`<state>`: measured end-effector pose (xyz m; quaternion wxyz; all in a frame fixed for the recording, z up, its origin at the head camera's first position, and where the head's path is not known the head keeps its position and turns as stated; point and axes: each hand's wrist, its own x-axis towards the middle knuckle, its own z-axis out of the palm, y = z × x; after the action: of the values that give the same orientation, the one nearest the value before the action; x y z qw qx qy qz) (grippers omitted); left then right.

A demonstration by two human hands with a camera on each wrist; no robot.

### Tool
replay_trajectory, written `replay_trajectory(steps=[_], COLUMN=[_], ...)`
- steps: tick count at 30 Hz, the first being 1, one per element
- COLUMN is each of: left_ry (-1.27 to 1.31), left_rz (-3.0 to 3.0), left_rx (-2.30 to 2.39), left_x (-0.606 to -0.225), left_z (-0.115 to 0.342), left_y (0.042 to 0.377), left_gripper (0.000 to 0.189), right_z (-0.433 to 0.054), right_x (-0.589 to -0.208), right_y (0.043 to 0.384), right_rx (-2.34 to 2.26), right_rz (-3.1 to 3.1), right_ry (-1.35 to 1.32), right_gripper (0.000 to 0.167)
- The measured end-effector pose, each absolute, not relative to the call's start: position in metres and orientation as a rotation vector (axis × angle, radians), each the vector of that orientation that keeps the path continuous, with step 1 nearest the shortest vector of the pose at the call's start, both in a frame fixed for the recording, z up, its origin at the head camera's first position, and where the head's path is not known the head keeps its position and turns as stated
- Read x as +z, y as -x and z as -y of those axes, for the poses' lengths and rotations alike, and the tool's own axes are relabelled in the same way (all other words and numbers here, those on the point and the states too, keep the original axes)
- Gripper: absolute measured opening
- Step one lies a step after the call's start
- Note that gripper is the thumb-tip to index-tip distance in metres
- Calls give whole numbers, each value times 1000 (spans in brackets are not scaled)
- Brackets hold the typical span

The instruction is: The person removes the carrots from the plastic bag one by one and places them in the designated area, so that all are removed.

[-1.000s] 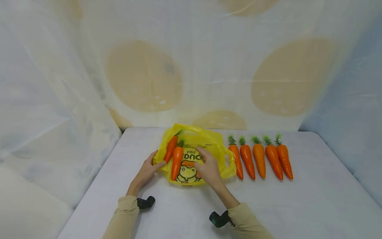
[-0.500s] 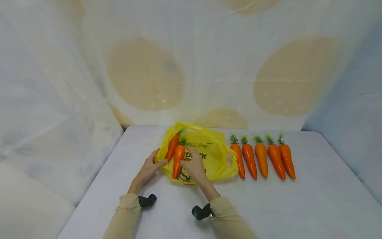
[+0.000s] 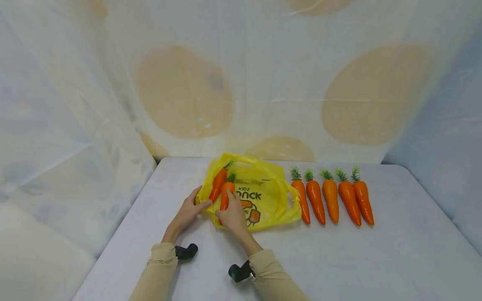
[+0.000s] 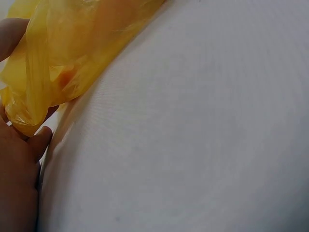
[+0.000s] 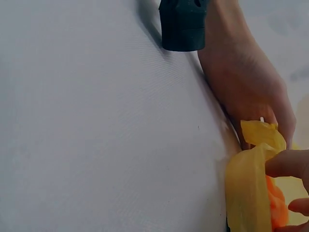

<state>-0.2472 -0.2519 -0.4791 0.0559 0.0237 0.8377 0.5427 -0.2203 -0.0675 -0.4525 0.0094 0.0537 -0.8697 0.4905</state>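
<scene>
A yellow plastic bag [image 3: 269,209] with a printed duck lies on the table, its mouth spread. My left hand [image 3: 188,211] holds the bag's left edge, thumb over the rim; in the left wrist view the yellow film bunches beside its fingers. Two orange toy carrots with green tops lie in the left part of the bag. My right hand [image 3: 234,215] grips the nearer carrot [image 3: 226,196], thumb on its left and fingers along its right, covering its lower half. The other carrot [image 3: 218,184] lies tilted just behind, close to my left thumb.
Several more toy carrots [image 3: 330,200] stand in a row right of the bag, tops pointing away; the leftmost meets the bag's handle. The white table [image 3: 406,251] ends at a patterned curtain [image 3: 278,104] behind. Each wrist wears a black camera mount [image 3: 241,271].
My right hand has moved left from over the duck print onto the nearer carrot and now grips it. My left hand stays at the bag's edge.
</scene>
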Motion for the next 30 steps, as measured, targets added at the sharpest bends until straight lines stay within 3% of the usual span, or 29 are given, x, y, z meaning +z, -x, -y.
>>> replay_trajectory(steps=[30], left_ry=[-60], left_rz=[-2543], left_rx=[1646], left_x=[-477], left_z=[250], left_y=[244], left_gripper=[75], right_z=[71], right_x=[-454], right_y=[219], right_rx=[1317], right_rz=[2821], right_ry=[-239], right_gripper=[74])
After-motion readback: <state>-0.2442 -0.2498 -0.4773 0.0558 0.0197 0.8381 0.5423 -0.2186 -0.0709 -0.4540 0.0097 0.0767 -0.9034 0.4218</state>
